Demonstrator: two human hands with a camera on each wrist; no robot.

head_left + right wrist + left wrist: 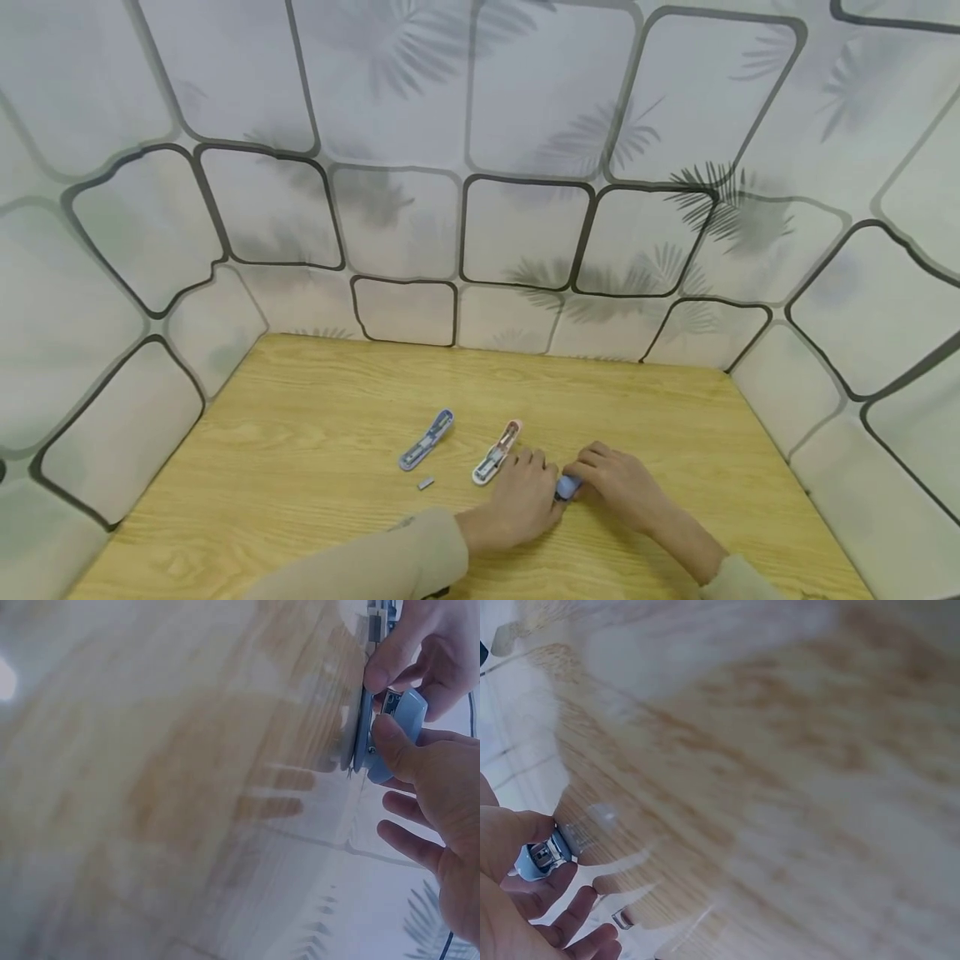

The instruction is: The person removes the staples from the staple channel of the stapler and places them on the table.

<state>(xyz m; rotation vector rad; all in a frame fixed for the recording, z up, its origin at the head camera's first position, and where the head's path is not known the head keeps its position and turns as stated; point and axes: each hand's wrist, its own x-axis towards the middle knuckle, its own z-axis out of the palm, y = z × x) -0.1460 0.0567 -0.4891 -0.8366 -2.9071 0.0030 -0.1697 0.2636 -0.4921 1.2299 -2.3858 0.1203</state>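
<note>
Both hands meet at a small light-blue stapler (567,487) over the right part of the table. My left hand (525,496) grips its near left side, thumb and fingers around it. From the right, my right hand (617,483) pinches the other end. In the right wrist view, the stapler (409,716) shows its blue cover tilted away from its base, with metal parts between; the right thumb (394,739) presses on it. The left wrist view shows the stapler (540,859) between thumb and fingers. Part of it is hidden by the hands.
A blue stapler (426,442) lies opened out flat to the left. Beside my left hand lies a white and pink stapler (497,454), likewise opened out. A small grey staple strip (426,482) lies near them on the wooden table (315,417). Patterned curtains (405,225) enclose the table.
</note>
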